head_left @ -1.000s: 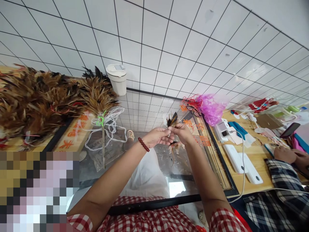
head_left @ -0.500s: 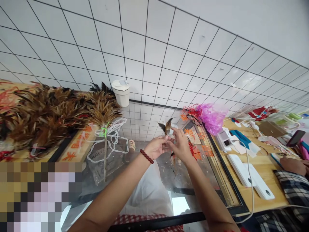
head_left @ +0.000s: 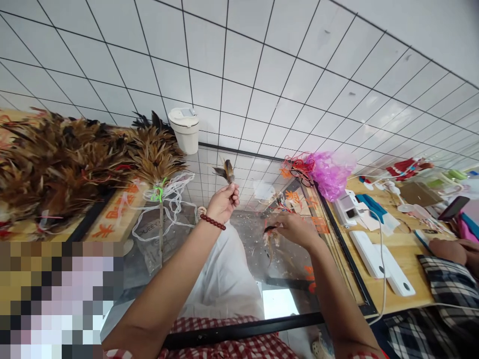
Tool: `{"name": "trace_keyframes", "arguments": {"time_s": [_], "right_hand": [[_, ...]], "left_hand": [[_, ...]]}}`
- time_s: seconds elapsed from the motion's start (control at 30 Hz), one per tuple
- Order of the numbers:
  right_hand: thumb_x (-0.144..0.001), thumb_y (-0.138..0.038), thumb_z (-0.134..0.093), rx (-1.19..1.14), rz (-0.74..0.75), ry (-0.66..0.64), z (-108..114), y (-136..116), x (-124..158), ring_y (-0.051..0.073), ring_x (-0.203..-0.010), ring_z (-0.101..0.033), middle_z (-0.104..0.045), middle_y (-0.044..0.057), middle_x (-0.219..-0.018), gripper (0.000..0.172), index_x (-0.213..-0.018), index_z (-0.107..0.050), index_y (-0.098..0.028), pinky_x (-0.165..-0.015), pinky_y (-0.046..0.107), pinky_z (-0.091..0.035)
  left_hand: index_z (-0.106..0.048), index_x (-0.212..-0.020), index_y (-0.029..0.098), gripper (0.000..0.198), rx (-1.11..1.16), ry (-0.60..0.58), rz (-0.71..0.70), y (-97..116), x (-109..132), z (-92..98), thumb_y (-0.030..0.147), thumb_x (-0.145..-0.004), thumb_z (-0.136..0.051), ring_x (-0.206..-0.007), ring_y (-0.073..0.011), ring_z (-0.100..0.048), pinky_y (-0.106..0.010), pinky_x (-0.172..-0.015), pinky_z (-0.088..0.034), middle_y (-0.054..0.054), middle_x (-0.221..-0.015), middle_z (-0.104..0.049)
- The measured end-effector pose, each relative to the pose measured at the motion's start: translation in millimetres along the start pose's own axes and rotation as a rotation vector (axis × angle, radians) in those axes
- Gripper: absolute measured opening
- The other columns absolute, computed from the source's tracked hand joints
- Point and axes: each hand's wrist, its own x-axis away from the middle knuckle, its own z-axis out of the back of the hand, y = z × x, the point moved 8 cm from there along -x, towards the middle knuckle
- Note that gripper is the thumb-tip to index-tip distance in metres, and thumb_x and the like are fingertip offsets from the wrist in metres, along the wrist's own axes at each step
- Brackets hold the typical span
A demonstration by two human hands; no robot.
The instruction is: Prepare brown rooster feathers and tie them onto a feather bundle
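Observation:
My left hand (head_left: 223, 202) is closed in a pinch on the base of a small feather bunch (head_left: 226, 171), whose brown and dark tips point up. A bead bracelet circles that wrist. To the right, my right hand (head_left: 295, 229) reaches down to loose feathers (head_left: 275, 240) on the glass tabletop (head_left: 247, 232). Its fingers are drawn together beside a dark feather tip; what they hold, if anything, is partly hidden. On the left lies a feather duster (head_left: 155, 157) with a stick handle, a green tie and white plastic strip (head_left: 179, 187).
Brown feather dusters (head_left: 63, 164) are heaped at the left. A white lidded bin (head_left: 185, 132) stands by the tiled wall. Red cord (head_left: 297, 163) and a purple plastic bag (head_left: 333, 174) lie at the back right. White power banks (head_left: 374, 262) and a co-worker's plaid sleeve (head_left: 449, 281) are farther right.
My hands have parted. The left has moved up and left with the feather bunch; the right has let go of it and moved down to the loose feathers.

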Motion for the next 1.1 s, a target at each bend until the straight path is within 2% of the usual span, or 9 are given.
{"name": "trace_keyframes", "arguments": {"time_s": [0.1, 0.17, 0.3, 0.4, 0.53, 0.63, 0.8, 1.0, 1.1], "right_hand": [[-0.076, -0.006, -0.052, -0.002, -0.047, -0.048, -6, 9, 5, 0.016, -0.085, -0.06, -0.066, 0.005, -0.093, 0.027, -0.084, -0.072, -0.022, -0.071, 0.024, -0.039], [-0.075, -0.006, -0.051, -0.057, -0.047, 0.022, -1, 10, 2, 0.015, -0.082, -0.059, -0.065, 0.005, -0.091, 0.022, -0.077, -0.069, -0.019, -0.07, 0.024, -0.039], [-0.083, -0.026, -0.056, -0.5, -0.093, 0.213, 13, 10, -14, 0.012, -0.062, -0.052, -0.059, 0.0, -0.07, 0.009, -0.083, -0.061, -0.018, -0.058, 0.022, -0.038], [-0.078, -0.043, -0.064, -0.744, -0.174, 0.249, 12, 16, -24, 0.01, -0.052, -0.048, -0.057, -0.004, -0.066, 0.029, -0.094, -0.058, -0.019, -0.05, 0.022, -0.038], [-0.074, -0.045, -0.067, -0.802, -0.215, 0.386, 24, 37, -22, 0.011, -0.058, -0.053, -0.058, -0.002, -0.076, 0.047, -0.11, -0.054, -0.019, -0.053, 0.023, -0.042], [-0.075, -0.043, -0.064, -0.633, -0.26, 0.375, 34, 58, -11, 0.012, -0.061, -0.054, -0.059, 0.002, -0.085, 0.05, -0.117, -0.053, -0.018, -0.057, 0.026, -0.043], [-0.078, -0.026, -0.063, 0.112, -0.422, 0.398, 56, 60, 7, 0.019, -0.079, -0.06, -0.059, 0.013, -0.118, 0.034, -0.111, -0.064, -0.018, -0.07, 0.031, -0.043], [-0.082, -0.037, -0.062, -0.012, -0.281, 0.218, 13, 6, -18, 0.016, -0.073, -0.058, -0.066, 0.003, -0.082, 0.018, -0.086, -0.069, -0.021, -0.064, 0.025, -0.038], [-0.076, -0.034, -0.069, -0.034, -0.245, 0.231, -10, -2, -25, 0.017, -0.076, -0.057, -0.065, 0.004, -0.085, 0.02, -0.088, -0.067, -0.018, -0.065, 0.025, -0.037]], "left_hand": [[-0.06, -0.077, 0.011, 0.015, -0.016, 0.002, 0.022, -8, 1, -2.4, 0.015, -0.091, -0.054, -0.045, -0.003, -0.044, -0.015, -0.045, -0.04, 0.002, -0.061, -0.051], [-0.06, -0.077, 0.01, 0.015, -0.029, -0.001, 0.033, -13, 3, -4.5, 0.015, -0.09, -0.054, -0.045, -0.0033, -0.045, -0.015, -0.045, -0.04, 0.002, -0.061, -0.051], [-0.06, -0.076, 0.01, 0.015, -0.05, -0.015, 0.046, -18, 7, -9.3, 0.014, -0.09, -0.055, -0.046, -0.0037, -0.045, -0.016, -0.045, -0.04, 0.001, -0.06, -0.051], [-0.06, -0.077, 0.01, 0.015, -0.052, -0.008, 0.033, -17, 8, -9.6, 0.014, -0.09, -0.054, -0.045, -0.0037, -0.045, -0.016, -0.045, -0.04, 0.001, -0.06, -0.051], [-0.06, -0.077, 0.009, 0.015, -0.049, -0.015, 0.017, -14, 7, -8.7, 0.014, -0.09, -0.054, -0.045, -0.0034, -0.045, -0.015, -0.045, -0.04, 0.002, -0.06, -0.051], [-0.06, -0.077, 0.009, 0.016, -0.046, -0.016, 0.01, -11, 5, -7.5, 0.015, -0.09, -0.055, -0.045, -0.0032, -0.044, -0.015, -0.045, -0.04, 0.002, -0.06, -0.051], [-0.061, -0.076, 0.009, 0.015, -0.049, -0.006, 0.0, -10, 5, -6.7, 0.015, -0.089, -0.056, -0.046, -0.0031, -0.044, -0.015, -0.045, -0.039, 0.002, -0.06, -0.051], [-0.062, -0.075, 0.009, 0.012, -0.073, -0.008, -0.021, -13, 8, -10.0, 0.014, -0.086, -0.06, -0.046, -0.0038, -0.044, -0.016, -0.046, -0.038, 0.001, -0.059, -0.052], [-0.063, -0.074, 0.009, 0.011, -0.117, -0.009, -0.044, -15, 10, -11.7, 0.017, -0.081, -0.066, -0.046, -0.0037, -0.044, -0.016, -0.047, -0.037, 0.002, -0.058, -0.052]]}}
